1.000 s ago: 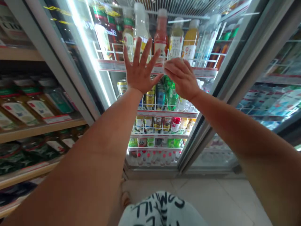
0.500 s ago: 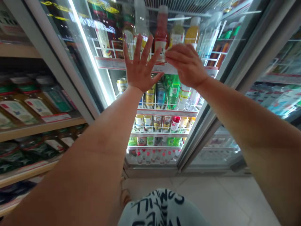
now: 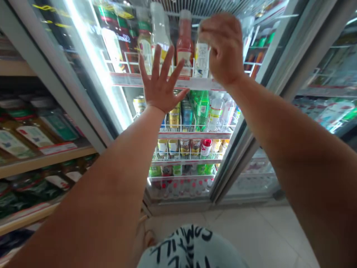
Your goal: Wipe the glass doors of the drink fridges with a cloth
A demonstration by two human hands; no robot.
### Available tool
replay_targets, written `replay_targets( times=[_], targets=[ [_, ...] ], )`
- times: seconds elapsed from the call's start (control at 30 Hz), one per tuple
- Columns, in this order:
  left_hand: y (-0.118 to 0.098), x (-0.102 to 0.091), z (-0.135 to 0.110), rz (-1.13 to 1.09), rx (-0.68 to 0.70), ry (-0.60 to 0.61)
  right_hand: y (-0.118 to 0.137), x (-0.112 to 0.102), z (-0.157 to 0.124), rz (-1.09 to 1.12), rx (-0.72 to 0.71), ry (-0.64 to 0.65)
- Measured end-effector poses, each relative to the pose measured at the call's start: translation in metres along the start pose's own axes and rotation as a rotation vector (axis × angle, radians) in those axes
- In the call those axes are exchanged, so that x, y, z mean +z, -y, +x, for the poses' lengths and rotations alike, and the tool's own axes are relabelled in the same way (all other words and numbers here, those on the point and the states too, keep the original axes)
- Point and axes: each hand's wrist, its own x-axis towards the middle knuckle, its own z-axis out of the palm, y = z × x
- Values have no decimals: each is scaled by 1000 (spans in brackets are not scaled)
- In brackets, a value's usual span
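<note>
My left hand [image 3: 161, 83] is spread wide, palm away from me, in front of the upper fridge shelf; it holds nothing. Behind its fingers stand a clear bottle [image 3: 160, 28] and a green-capped bottle [image 3: 144, 41]. My right hand [image 3: 225, 48] is raised and curled closed, in front of the top row. It covers the upper part of a white-labelled bottle [image 3: 201, 63]; I cannot make out whether its fingers hold anything. Between my hands a red bottle [image 3: 185, 41] stands upright on the shelf.
Lower fridge shelves hold cans, a green bottle [image 3: 202, 109] and red-capped bottles [image 3: 184, 187]. A metal door frame [image 3: 275, 95] runs along the right. Wooden shelves [image 3: 47, 158] with bottles stand at the left. Below are the tiled floor [image 3: 259, 234] and my printed clothing [image 3: 189, 249].
My right hand has risen and its straight fingers have curled in. My left hand stays spread and appears slightly farther left. The whole view has shifted a little.
</note>
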Motion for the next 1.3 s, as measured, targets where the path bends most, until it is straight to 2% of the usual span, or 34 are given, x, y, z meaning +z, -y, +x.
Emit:
replay_targets(
  times=[0.07, 0.13, 0.17, 0.23, 0.27, 0.33, 0.37, 0.47, 0.53, 0.57, 0.6, 0.7, 0.73, 0.8, 0.87, 0.93, 1.0, 1.1, 1.17, 1.2, 1.3],
  targets=[
    [-1, -2, -1, 0, -1, -20, -20, 2, 7, -115, 158, -186],
    [0, 0, 0, -12, -1, -27, -15, 6, -2, -186, 247, -245],
    [2, 3, 0, -24, 4, -27, -3, 8, -11, -190, 227, -215],
    [6, 9, 3, -51, 15, -18, 25, 8, -28, -97, 30, 54],
    [8, 12, 4, -60, 18, -14, 35, 6, -33, -61, -26, 191],
    [10, 13, 4, -73, 17, -23, 37, 0, -30, -33, -68, 299],
    [9, 12, 3, -77, 15, -30, 28, -3, -22, -47, -40, 271],
    [5, 4, -1, -110, 12, -48, -9, -3, 9, -143, 186, 19],
    [2, -1, -3, -134, 8, -44, -15, 4, 20, -194, 323, -74],
    [1, -3, -3, -141, 5, -46, -8, 8, 21, -199, 344, -72],
    [0, -3, -3, -144, 1, -48, 2, 11, 19, -184, 304, -22],
    [0, -2, -3, -133, -1, -64, 36, 14, 13, -79, 89, 204],
    [1, -1, -2, -121, 1, -69, 40, 14, 15, -64, 63, 232],
    [1, -1, -2, -90, 14, -76, 35, 13, 29, -80, 128, 167],
    [1, -1, -3, -61, 25, -88, 24, 15, 45, -125, 285, 42],
    [1, 0, -3, -39, 34, -97, 26, 22, 55, -154, 379, 6],
    [2, 2, -3, -10, 27, -109, 45, 30, 55, -145, 327, 90],
    [3, 4, -3, 41, 12, -129, 73, 36, 50, -54, 123, 278],
    [2, 3, -4, 58, 22, -127, 68, 34, 56, 7, 54, 344],
    [1, 2, -4, 63, 29, -121, 59, 32, 63, 30, 57, 331],
    [-3, -2, -5, 75, 27, -102, 31, 31, 84, 59, 215, 153]
  ],
)
